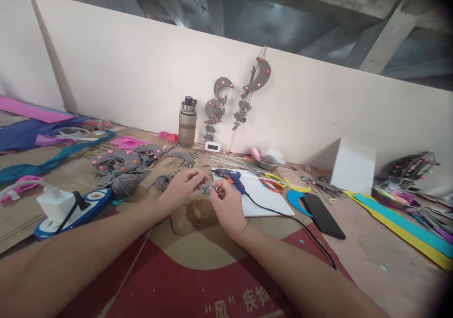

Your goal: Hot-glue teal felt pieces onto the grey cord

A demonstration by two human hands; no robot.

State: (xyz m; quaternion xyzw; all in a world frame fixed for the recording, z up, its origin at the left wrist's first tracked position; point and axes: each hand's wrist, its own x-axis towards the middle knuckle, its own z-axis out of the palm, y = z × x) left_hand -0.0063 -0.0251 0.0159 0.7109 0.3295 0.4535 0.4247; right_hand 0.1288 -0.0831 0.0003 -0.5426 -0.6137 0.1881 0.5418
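Right-hand grip (230,207) pinching a small teal star (205,190)
It sits between both hands above the worktop (378,242); left-hand grip (184,187) has fingertips drawn close, hold unclear. Just beyond, a blue glue gun (230,175) lies by a white board (271,204).

Water bottle (187,125) near a white digital clock (212,146) — flat black phone (323,216)

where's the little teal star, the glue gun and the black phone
Teal star (205,191): head view, middle of its face
Glue gun (231,174): head view, its blue body
Black phone (323,216): head view, middle of its upper face
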